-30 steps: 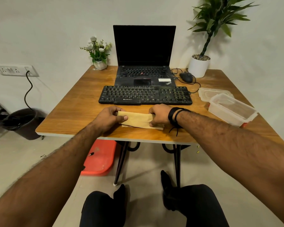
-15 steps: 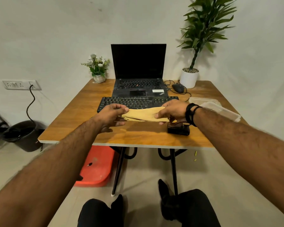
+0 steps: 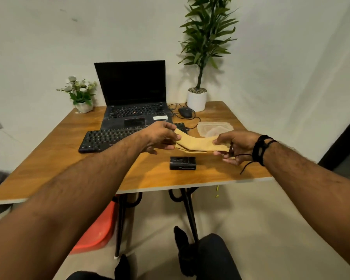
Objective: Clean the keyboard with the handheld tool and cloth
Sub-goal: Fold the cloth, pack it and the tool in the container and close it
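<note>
Head view, seated person at a wooden surface (image 3: pixel 49 168). A folded tan cloth (image 3: pixel 198 143) is held clear of the surface between the two hands, above its right half and just beyond a small black rectangular handheld tool (image 3: pixel 182 163) that lies flat near the front edge. The left hand (image 3: pixel 160 137) pinches the cloth's left end between thumb and fingertips; the right hand (image 3: pixel 235 145), wearing black cord bands at the wrist, pinches the right end, palm turned partly upward. Both forearms reach forward, the left crossing over the right part of the black full-size keyboard (image 3: pixel 109 138), which sits in front of an open black laptop (image 3: pixel 132 98).

The cloth sags slightly between the grips, so it is judged light, limp and non-slip; a pinch at the ends or a bunched fold should suffice. The tool looks rigid and compact, probably best taken across its long sides. The keyboard's keys may catch loose cloth edges.
</note>
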